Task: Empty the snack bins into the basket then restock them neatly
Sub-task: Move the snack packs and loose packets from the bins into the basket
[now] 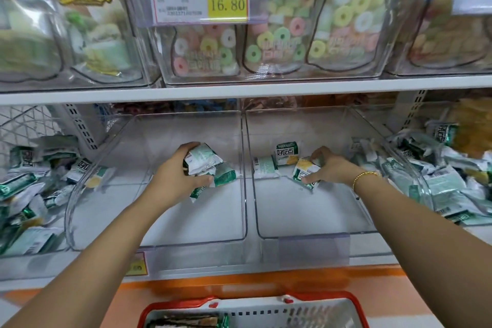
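The left hand (183, 168) is curled tight round a bundle of packets (207, 165), thumb under and fingers over the top, deep in the left bin (159, 245), which otherwise looks bare. The right hand (330, 168) has fingers and thumb closed on 1 packet (306, 172) lying at a tilt on the floor of the right bin (306, 216). 2 more lie just to its left, an upright packet (287, 153) and a flat packet (265, 168). The basket (175, 305) sits below the shelf edge, toward the person and between the 2 forearms, so each load likely has to come back out over the bin's front lip and down toward the middle. Neither hand looks clearly nearer to it. The emptying seems almost done, and the left hand's load looks ready to go first.
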